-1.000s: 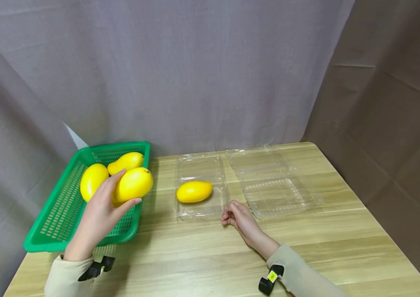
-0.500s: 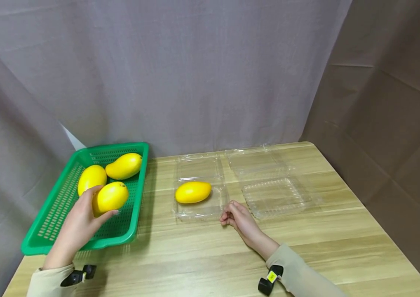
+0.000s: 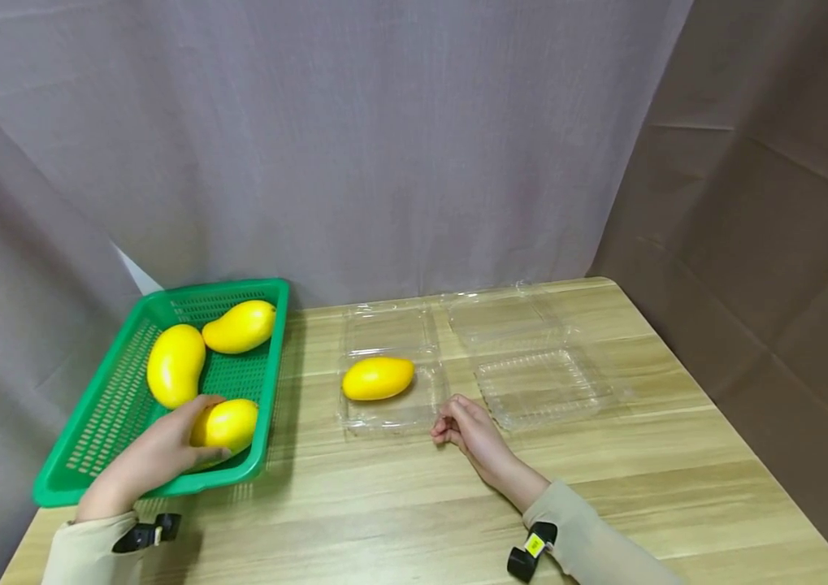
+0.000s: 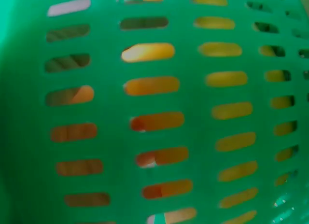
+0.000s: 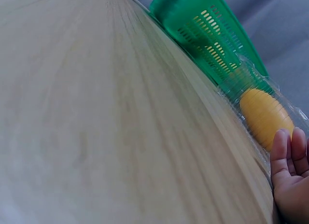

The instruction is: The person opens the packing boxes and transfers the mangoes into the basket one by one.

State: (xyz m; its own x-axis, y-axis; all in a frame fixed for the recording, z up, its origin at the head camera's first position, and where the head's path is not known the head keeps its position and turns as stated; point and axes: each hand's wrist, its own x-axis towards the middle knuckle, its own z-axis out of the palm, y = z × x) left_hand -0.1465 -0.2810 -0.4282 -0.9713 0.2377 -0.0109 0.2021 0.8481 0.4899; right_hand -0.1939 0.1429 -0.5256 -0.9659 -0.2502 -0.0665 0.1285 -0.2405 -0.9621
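My left hand [image 3: 168, 445] reaches into the green plastic basket [image 3: 55, 490] and grips a yellow mango [image 3: 232, 424] low in its front right corner. Behind it in the basket lie a second mango [image 3: 175, 364] and a third mango [image 3: 240, 327]. In the left wrist view the slotted basket wall [image 4: 108, 108] fills the picture, with yellow and skin showing through its slots. My right hand [image 3: 478, 437] rests on the table with loosely curled fingers, holding nothing. Beside it, one more mango [image 3: 378, 379] lies in the left clear plastic box [image 3: 392, 418].
A second clear plastic box [image 3: 541, 386] lies unfolded to the right, its lid part [image 3: 497, 315] toward the back. The wooden table [image 3: 384, 512] ends at a grey curtain [image 3: 384, 146] behind and a brown cloth [image 3: 765, 268] on the right.
My left hand has carried its mango from above the basket's right rim down and toward the front, into the basket's front right corner. My right hand has stayed in place.
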